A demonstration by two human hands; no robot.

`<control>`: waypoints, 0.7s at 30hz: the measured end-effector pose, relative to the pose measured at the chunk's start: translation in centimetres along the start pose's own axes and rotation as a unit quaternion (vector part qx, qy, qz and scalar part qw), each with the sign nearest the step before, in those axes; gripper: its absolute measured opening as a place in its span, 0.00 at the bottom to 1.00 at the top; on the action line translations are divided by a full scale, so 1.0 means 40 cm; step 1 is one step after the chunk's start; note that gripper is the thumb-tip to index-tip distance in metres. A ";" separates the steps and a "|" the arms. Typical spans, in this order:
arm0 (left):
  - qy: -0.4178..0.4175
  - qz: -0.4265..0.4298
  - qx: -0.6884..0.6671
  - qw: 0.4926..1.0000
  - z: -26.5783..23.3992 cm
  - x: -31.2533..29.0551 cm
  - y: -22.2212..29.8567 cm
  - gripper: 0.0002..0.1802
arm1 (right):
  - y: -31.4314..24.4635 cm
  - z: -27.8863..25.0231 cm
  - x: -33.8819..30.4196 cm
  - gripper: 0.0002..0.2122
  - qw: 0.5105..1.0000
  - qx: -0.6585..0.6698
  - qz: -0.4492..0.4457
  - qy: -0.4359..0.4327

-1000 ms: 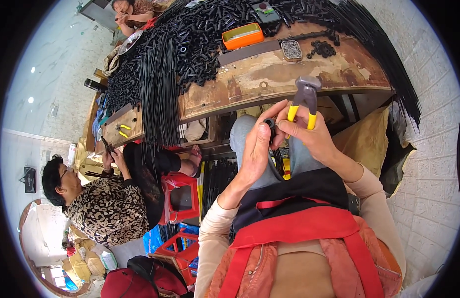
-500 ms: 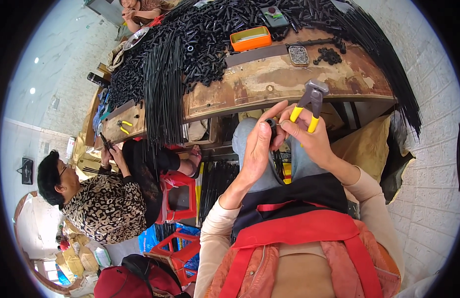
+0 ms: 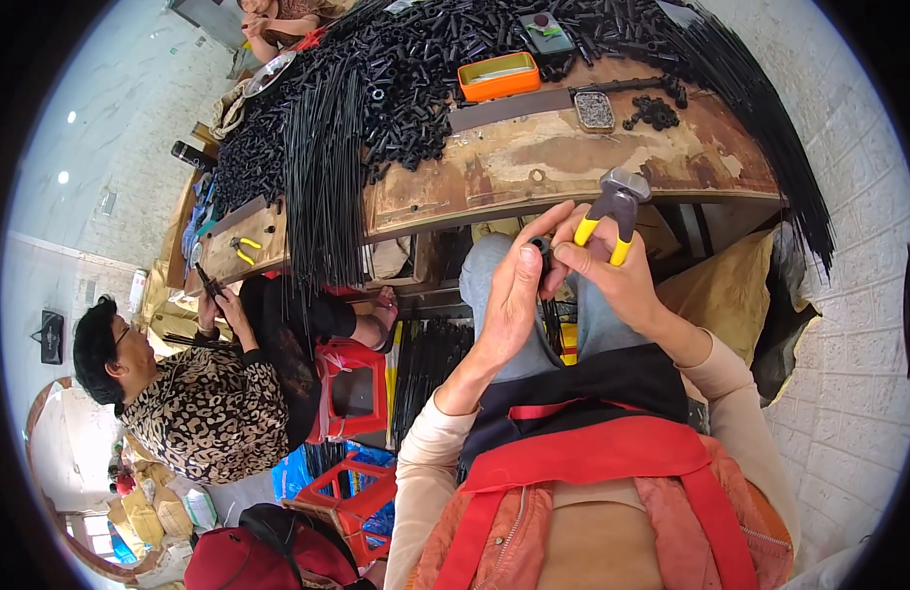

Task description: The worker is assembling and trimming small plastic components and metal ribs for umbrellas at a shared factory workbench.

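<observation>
Above my lap, just off the table's near edge, my left hand (image 3: 511, 300) is closed around a small black tubular part (image 3: 542, 246), its round end showing beside the thumb. My right hand (image 3: 620, 280) grips end-cutting pincers (image 3: 617, 202) by their yellow handles, with the dark metal head pointing up and away from me. The right thumb and fingertips also meet at the black part, close to the left fingers. Whether they pinch something small there is hidden. Dark rods (image 3: 551, 320) show below the hands, between my knees.
The wooden table (image 3: 514, 177) bears a heap of black tubular parts (image 3: 415, 59), bundles of thin black rods (image 3: 322, 187), an orange box (image 3: 499, 77), a small tray of metal bits (image 3: 594, 112) and black rings (image 3: 653, 112). A co-worker (image 3: 209, 393) sits left, near red stools (image 3: 352, 388).
The pincers' head has dipped slightly toward me as the right hand shifts a little. My left hand stays nearly in place with the black part.
</observation>
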State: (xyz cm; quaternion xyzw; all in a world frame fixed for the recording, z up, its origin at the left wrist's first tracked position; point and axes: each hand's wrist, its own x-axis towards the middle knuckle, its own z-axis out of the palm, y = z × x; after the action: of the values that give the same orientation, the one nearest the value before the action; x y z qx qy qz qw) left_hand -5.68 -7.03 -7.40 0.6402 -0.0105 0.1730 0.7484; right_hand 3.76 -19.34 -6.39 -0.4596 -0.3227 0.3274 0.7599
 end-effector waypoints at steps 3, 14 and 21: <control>-0.009 -0.001 0.011 1.000 -0.006 0.003 0.006 0.36 | -0.012 0.004 0.006 0.06 0.998 -0.060 -0.023 0.016; -0.021 -0.011 -0.063 0.998 -0.053 0.027 -0.019 0.36 | -0.184 -0.072 -0.069 0.09 0.894 -0.369 0.234 -0.101; -0.085 -0.048 0.013 0.995 -0.034 0.032 -0.011 0.34 | -0.219 -0.070 -0.066 0.15 0.861 -0.422 0.249 -0.135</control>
State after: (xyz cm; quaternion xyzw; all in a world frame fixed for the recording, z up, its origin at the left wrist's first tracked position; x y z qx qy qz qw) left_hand -4.65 -5.45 -7.78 0.6620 -0.0407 0.0822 0.7439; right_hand 6.21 -25.97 0.04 -0.7527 -0.4042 0.3974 0.3349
